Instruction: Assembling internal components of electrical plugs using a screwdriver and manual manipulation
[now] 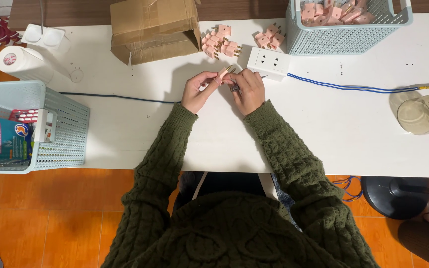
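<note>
Nearest, the left hand and right hand meet over the white table, fingers closed on one pink plug, lifted for handling. Beyond, loose plugs and a white socket block lie within reach; farther, a basket stores more.

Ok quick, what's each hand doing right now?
Left hand: closed on a pink plug.
Right hand: closed, fingertips at the same plug; a small dark thing shows in its grip.
</note>
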